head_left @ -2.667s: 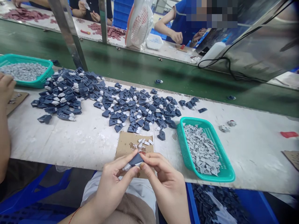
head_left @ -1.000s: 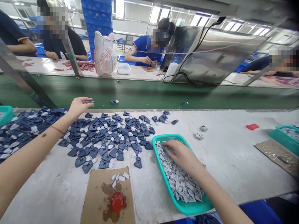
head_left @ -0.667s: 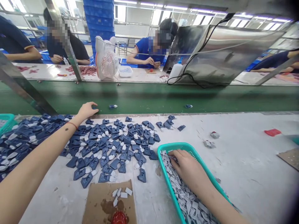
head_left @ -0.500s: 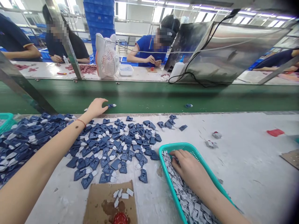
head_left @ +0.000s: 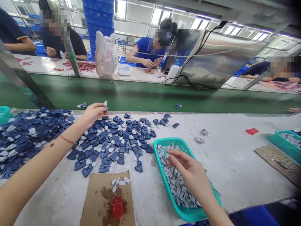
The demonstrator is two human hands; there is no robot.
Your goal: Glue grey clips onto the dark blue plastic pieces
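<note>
My left hand [head_left: 94,113] pinches a blue piece with a white tip [head_left: 105,106], held upright near the far edge of the white table. Below and beside it spreads a heap of blue pieces [head_left: 119,138], many with white parts. Over the green basket [head_left: 185,216] my right hand [head_left: 185,166] is raised, thumb and fingertips closed on a small grey piece [head_left: 167,156]. Many grey pieces [head_left: 181,188] fill the basket. A brown cardboard [head_left: 94,194] at the front bears several light grey pieces [head_left: 122,182] and a red cap-like dish [head_left: 118,207].
A green conveyor belt [head_left: 141,97] runs behind the table, carrying a few blue pieces. People work across it, beside a white fan [head_left: 106,56] and a white bottle [head_left: 173,70]. At right are a red object [head_left: 252,131], another basket [head_left: 289,141] and cardboard [head_left: 277,160].
My left hand has lifted the blue piece off the belt and turned it upright. My right hand has risen from among the grey pieces with one between its fingertips. The view has shifted right.
</note>
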